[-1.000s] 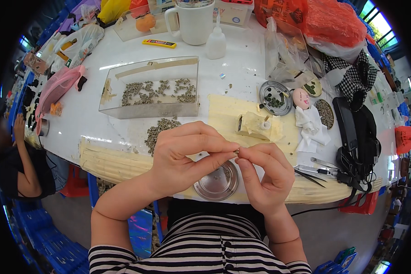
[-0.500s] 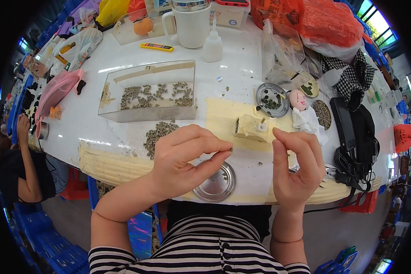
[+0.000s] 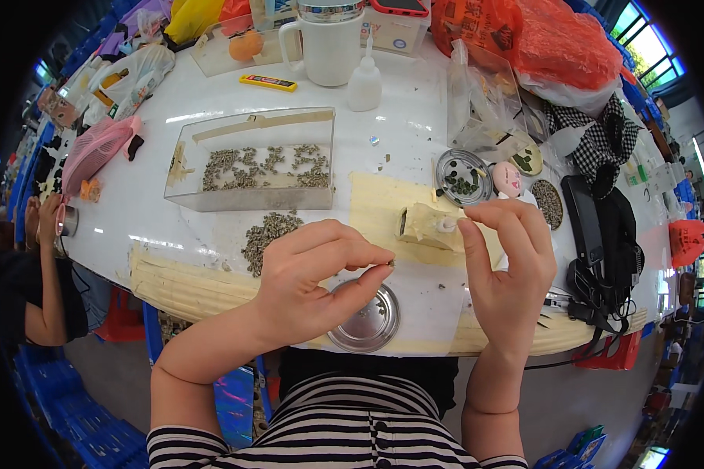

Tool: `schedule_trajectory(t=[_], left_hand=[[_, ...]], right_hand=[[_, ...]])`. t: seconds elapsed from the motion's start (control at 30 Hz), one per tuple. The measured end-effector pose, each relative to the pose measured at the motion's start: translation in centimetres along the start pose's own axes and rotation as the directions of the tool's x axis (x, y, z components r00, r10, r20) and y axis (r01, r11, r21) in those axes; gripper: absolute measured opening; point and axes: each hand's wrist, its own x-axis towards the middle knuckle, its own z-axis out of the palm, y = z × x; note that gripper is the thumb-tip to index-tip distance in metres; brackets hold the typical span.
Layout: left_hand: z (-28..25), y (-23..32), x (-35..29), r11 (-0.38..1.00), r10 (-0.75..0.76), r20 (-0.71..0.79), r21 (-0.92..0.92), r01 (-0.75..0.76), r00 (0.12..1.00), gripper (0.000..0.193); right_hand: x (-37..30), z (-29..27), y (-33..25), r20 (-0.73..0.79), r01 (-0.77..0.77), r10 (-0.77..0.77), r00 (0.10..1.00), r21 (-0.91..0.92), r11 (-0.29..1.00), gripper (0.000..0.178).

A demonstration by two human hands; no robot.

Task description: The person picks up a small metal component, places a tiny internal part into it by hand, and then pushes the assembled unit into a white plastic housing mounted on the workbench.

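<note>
My left hand (image 3: 313,285) pinches a tiny greyish piece (image 3: 391,263) between thumb and forefinger, above a round metal dish (image 3: 368,322). A few small bits lie in that dish. My right hand (image 3: 515,270) has its thumb and forefinger drawn together at the right end of a block wrapped in cream tape (image 3: 424,227). On that block sits a small white ring-like piece (image 3: 446,224), right beside the fingertips. Whatever is between those fingertips is hidden. Left of my left hand, a pile of small greyish pieces (image 3: 264,238) lies on the table.
A clear box (image 3: 250,199) holding more small pieces stands behind the pile. Further back are a white mug (image 3: 332,51), a squeeze bottle (image 3: 364,84) and a yellow cutter (image 3: 268,82). A tin with dark green bits (image 3: 463,178) and a black bag (image 3: 602,234) lie right.
My right hand has moved slightly left, its fingertips now beside the white piece on the block. The short stick that stood up there no longer shows. My left hand keeps its pinch.
</note>
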Motion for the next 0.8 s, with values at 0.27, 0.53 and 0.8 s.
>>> schedule_trajectory(t=[0.27,0.53,0.8], left_hand=[[0.4,-0.1,-0.1,1.000,0.008,-0.044,-0.018,-0.009,0.999,0.017],[0.3,-0.2,-0.2,1.000,0.000,-0.040,-0.031,-0.001,0.999,0.017],[0.4,0.0,0.0,0.999,0.004,-0.040,-0.044,-0.006,0.999,0.018]], right_hand=[[-2.6,1.3,-2.1,-0.007,-0.132,0.172,0.985,0.612,0.780,0.008],[-2.9,2.2,-2.8,0.154,-0.223,0.165,0.974,0.778,0.588,0.018],[-2.9,2.1,-2.7,0.156,-0.210,0.141,0.978,0.758,0.618,0.018]])
